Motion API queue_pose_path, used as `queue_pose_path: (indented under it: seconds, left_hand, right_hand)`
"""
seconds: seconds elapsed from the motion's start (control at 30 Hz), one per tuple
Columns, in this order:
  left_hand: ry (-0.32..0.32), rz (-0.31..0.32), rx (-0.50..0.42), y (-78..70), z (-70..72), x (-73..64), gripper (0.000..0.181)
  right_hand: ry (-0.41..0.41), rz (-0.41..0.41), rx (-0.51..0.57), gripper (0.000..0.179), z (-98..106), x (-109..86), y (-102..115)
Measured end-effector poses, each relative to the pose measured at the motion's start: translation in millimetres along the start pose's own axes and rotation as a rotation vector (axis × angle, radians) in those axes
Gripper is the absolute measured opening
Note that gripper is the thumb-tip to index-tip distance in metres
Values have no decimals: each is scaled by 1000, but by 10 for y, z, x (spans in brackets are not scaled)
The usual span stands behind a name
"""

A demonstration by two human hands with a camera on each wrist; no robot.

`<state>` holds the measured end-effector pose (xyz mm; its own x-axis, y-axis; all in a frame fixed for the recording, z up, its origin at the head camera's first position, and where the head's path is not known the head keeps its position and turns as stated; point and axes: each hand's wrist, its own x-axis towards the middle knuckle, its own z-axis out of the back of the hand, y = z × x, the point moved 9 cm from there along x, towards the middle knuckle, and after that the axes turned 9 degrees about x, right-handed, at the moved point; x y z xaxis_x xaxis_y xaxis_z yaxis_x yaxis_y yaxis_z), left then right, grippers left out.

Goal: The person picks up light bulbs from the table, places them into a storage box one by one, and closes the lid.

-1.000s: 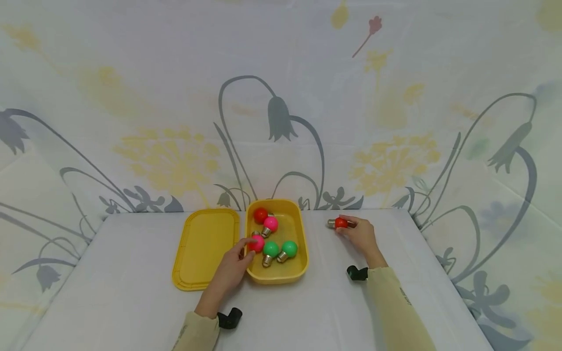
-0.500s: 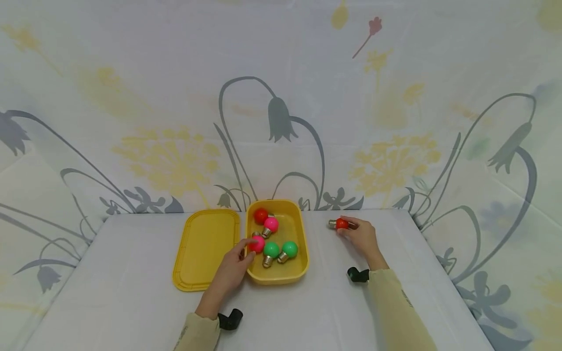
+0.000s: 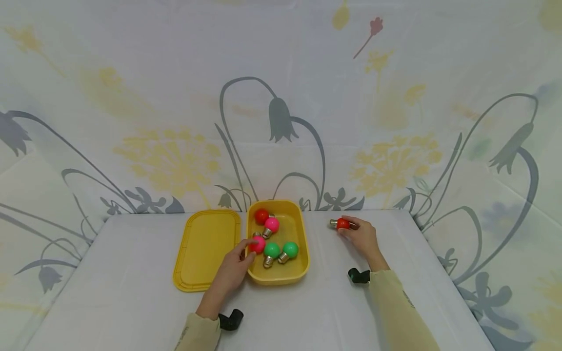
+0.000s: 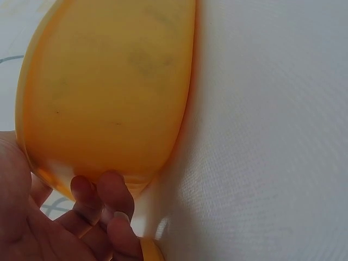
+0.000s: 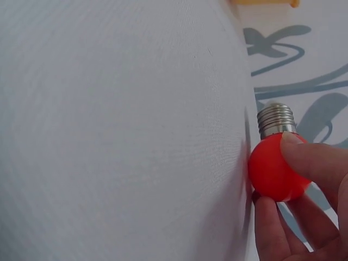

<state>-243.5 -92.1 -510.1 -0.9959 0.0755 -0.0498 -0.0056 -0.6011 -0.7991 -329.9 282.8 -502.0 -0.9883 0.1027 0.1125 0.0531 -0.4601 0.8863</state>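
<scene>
My right hand (image 3: 362, 239) pinches a red light bulb (image 5: 277, 166) by its round globe, thumb on one side and fingers on the other. Its metal screw base points left in the head view, close over the white table. My left hand (image 3: 232, 268) grips the left wall of a yellow plastic container (image 4: 109, 98), fingertips (image 4: 117, 193) curled against the outside. Inside that container lie another red bulb (image 3: 261, 216), a pink bulb (image 3: 272, 224), a second pink bulb (image 3: 258, 245) partly covered by a left finger, and two green bulbs (image 3: 272, 250).
A flat yellow lid (image 3: 206, 251) lies on the white table (image 3: 316, 312) to the left of the container, partly behind the left hand. A flower-printed cloth (image 3: 281, 161) rises behind the table's far edge. Dark camera mounts stick out at both wrists.
</scene>
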Motion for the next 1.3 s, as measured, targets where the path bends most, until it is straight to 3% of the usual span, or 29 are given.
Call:
queue_pose_path:
  seconds: [1.3]
  left_hand:
    - [5, -37, 23, -52, 24, -19, 33]
  right_hand:
    - [23, -42, 18, 46, 44, -48, 29]
